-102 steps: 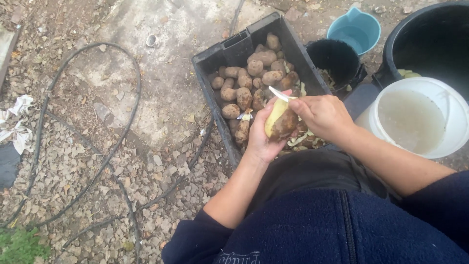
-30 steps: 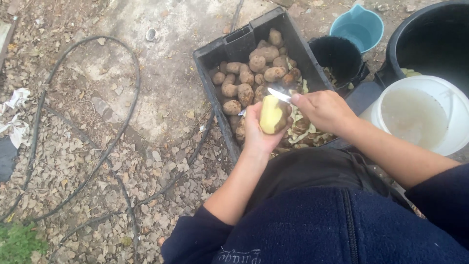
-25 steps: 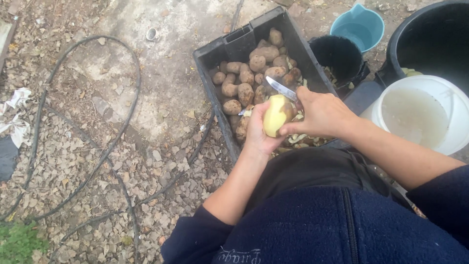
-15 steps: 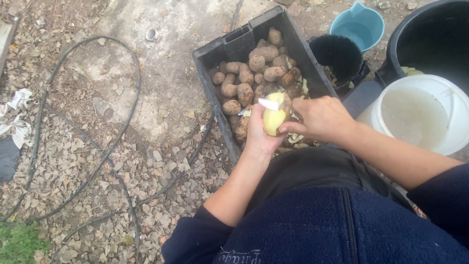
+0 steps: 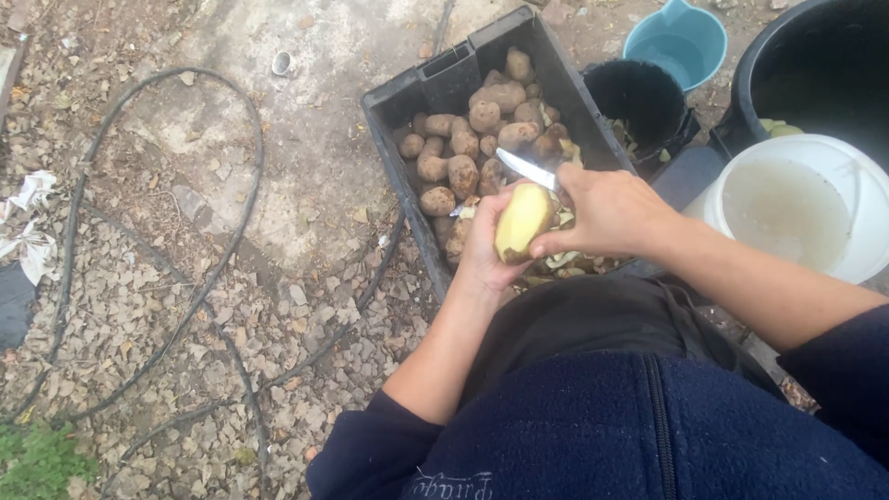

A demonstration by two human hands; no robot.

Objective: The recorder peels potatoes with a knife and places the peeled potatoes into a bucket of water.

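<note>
Left hand cups a half-peeled potato, grip closed round it, held above the near end of the black crate of unpeeled potatoes. Right hand grips a knife, blade at the potato's top edge. White bucket of water just right.

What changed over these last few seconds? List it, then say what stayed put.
The potato in the left hand has been turned and shows far more yellow peeled flesh than brown skin. The knife in the right hand has swung its blade from across the potato to up past its top. Both grips, the crate and the white bucket stayed.
</note>
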